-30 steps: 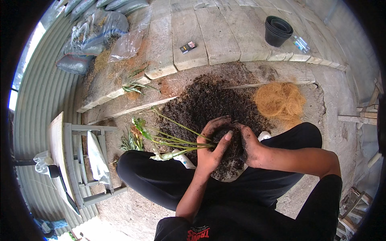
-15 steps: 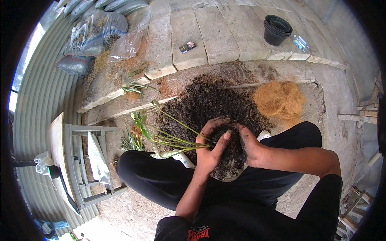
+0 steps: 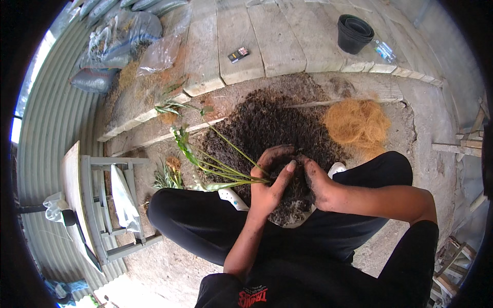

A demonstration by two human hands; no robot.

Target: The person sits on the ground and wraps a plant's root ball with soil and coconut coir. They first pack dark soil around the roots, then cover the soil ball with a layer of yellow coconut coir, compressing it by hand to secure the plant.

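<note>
Potted-plant stock held by two soil-smeared hands, as I follow it from a distance over the head camera. The left hand curves around a dark root ball, its thumb laid across the near side; the fingers grasp the ball, though their tips are partly hidden from me. The right hand is cupped against the opposite side, its fingers closed in on the same clump. The plant lies tilted to the left — long green stems emerging at the left hand, pale-and-green leaves at their far ends. I see the ball in front of the body, between the bent knees, at the near edge of a dark soil heap. Orange-brown fibre lies to the right; beyond, nested black pots stand beside a clear bottle.
</note>
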